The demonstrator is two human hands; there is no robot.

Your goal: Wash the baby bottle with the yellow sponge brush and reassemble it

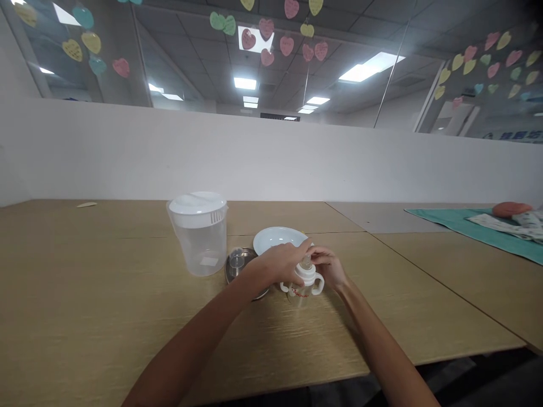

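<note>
Bottle [300, 296] with a clear body and two white handles [318, 284] stands upright just right of centre, in the lower half of the frame, on the wood-toned table [106, 316]; red marking runs across its front, a white collar [307, 273] sits above, and a clear tip [306, 262] tops it. The left hand [282, 263] reaches in from the lower left, its grip closed on the bottle around the collar; the right hand [330, 268] comes from the lower right, its bent fingers at the clear tip – whether this grip is closed on it I cannot tell.

Behind the hands, near the middle of the frame, lies a pale plate [271, 237], partly hidden; to its lower left is a round metal dish [229, 272] with a small clear cap [236, 259] in it. Left of the dish stands a translucent bucket [197, 243] with a white lid [197, 202]; farther left lies a thin pale piece [87, 204]. At the right edge a green cloth [458, 223] carries an orange object [511, 209] and patterned fabric [526, 223]; across the top, heart-shaped notes [287, 46] dot the glass – above a white wall [254, 158].
</note>
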